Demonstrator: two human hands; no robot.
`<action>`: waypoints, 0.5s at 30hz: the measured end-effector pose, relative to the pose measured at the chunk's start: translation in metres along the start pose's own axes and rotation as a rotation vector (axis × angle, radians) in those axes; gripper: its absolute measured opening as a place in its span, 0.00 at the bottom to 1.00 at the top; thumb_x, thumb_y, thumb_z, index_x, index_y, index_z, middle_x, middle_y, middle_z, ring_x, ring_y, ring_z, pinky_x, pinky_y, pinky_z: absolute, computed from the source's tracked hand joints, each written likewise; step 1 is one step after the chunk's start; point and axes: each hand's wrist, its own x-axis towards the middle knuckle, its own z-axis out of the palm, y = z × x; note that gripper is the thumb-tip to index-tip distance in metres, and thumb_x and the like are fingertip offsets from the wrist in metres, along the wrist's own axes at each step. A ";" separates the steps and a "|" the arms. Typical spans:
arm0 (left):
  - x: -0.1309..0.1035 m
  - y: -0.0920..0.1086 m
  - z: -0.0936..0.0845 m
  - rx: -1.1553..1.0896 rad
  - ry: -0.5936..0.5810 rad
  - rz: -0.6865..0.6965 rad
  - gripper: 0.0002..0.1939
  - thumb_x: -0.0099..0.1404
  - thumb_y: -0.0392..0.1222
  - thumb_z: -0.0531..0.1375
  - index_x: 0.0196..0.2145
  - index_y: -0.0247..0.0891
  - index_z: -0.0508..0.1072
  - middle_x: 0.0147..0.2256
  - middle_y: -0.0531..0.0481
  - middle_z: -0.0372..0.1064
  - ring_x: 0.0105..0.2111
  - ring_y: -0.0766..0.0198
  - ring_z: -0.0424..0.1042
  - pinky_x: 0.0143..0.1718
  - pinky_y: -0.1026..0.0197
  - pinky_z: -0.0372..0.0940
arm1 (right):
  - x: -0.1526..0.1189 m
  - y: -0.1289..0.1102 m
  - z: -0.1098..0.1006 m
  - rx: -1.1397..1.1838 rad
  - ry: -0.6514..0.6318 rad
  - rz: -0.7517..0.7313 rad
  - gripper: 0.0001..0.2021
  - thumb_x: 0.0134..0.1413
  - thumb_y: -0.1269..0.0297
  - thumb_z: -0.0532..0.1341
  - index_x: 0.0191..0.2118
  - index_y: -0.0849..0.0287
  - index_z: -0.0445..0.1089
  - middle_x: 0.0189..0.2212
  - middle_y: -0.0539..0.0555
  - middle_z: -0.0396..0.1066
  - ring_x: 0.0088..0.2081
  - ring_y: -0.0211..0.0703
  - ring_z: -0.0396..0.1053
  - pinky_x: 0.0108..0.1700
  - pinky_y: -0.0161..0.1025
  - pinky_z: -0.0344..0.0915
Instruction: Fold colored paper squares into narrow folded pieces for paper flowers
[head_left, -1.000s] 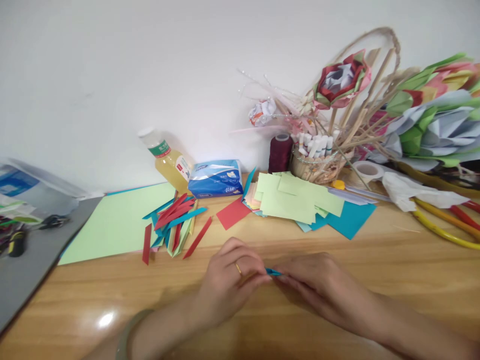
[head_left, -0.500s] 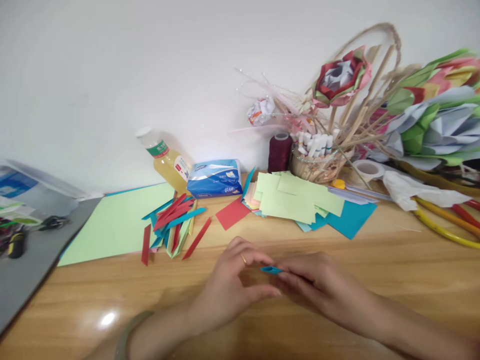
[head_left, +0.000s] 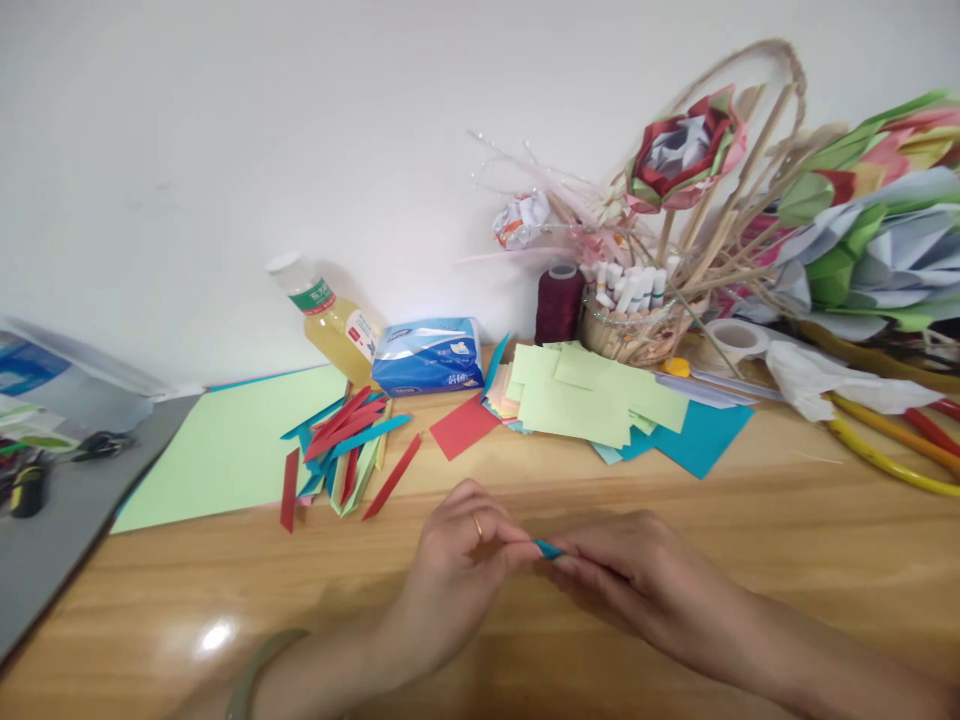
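Note:
Between my hands is a small folded piece of blue paper (head_left: 548, 549), mostly hidden by the fingers. My left hand (head_left: 466, 560), with a ring on one finger, pinches its left end between thumb and fingertips. From the other side my right hand (head_left: 645, 565) grips the same paper, thumb below and fingers above. Beyond my left hand lies a loose pile of folded paper strips (head_left: 352, 440) in red, blue and green. Light green paper pieces (head_left: 574, 400) are heaped on the table past my right hand, over a blue sheet (head_left: 701, 440).
A tilted bottle of yellow drink (head_left: 330, 325) and a blue tissue pack (head_left: 429, 357) stand by the wall. Behind the papers are a maroon thread spool (head_left: 559, 308) and a basket (head_left: 637, 335) of sticks and paper flowers. Large green sheets (head_left: 225, 450) lie at left, yellow tubing (head_left: 892, 460) at right.
My left thumb and fingers, apart before, have closed onto the left end of the blue paper. My right hand keeps its hold, almost unmoved.

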 end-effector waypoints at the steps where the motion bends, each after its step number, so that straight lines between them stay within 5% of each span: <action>1: 0.000 0.000 -0.001 0.006 -0.012 -0.011 0.14 0.65 0.44 0.58 0.24 0.36 0.71 0.22 0.52 0.65 0.27 0.66 0.64 0.29 0.66 0.60 | 0.000 0.000 -0.001 0.000 0.000 0.006 0.16 0.64 0.62 0.47 0.28 0.59 0.66 0.21 0.47 0.63 0.22 0.34 0.59 0.25 0.32 0.53; 5: -0.002 0.002 -0.006 0.031 0.012 -0.083 0.15 0.70 0.40 0.49 0.27 0.37 0.68 0.26 0.52 0.63 0.28 0.66 0.64 0.30 0.65 0.60 | 0.000 -0.003 -0.003 0.033 -0.026 0.056 0.15 0.64 0.63 0.48 0.30 0.59 0.67 0.22 0.49 0.66 0.24 0.34 0.61 0.26 0.31 0.55; 9: -0.003 0.003 -0.004 0.047 -0.122 0.142 0.07 0.64 0.42 0.59 0.38 0.37 0.69 0.30 0.51 0.68 0.31 0.64 0.65 0.33 0.63 0.61 | 0.003 -0.006 -0.002 0.054 -0.032 0.040 0.12 0.61 0.67 0.50 0.29 0.59 0.67 0.23 0.48 0.66 0.24 0.34 0.62 0.26 0.31 0.56; 11: -0.003 0.000 -0.001 0.060 -0.115 0.191 0.02 0.63 0.38 0.61 0.35 0.38 0.71 0.27 0.52 0.69 0.28 0.66 0.65 0.32 0.64 0.60 | 0.003 -0.005 -0.001 0.040 -0.030 0.039 0.12 0.61 0.66 0.51 0.29 0.59 0.68 0.23 0.48 0.67 0.24 0.34 0.62 0.26 0.31 0.56; 15: -0.002 -0.006 0.000 0.011 0.026 0.023 0.04 0.61 0.34 0.61 0.28 0.38 0.72 0.24 0.54 0.67 0.26 0.67 0.65 0.28 0.67 0.60 | 0.002 0.004 -0.007 0.008 0.026 0.094 0.13 0.61 0.62 0.52 0.31 0.57 0.70 0.23 0.47 0.68 0.24 0.34 0.62 0.26 0.31 0.56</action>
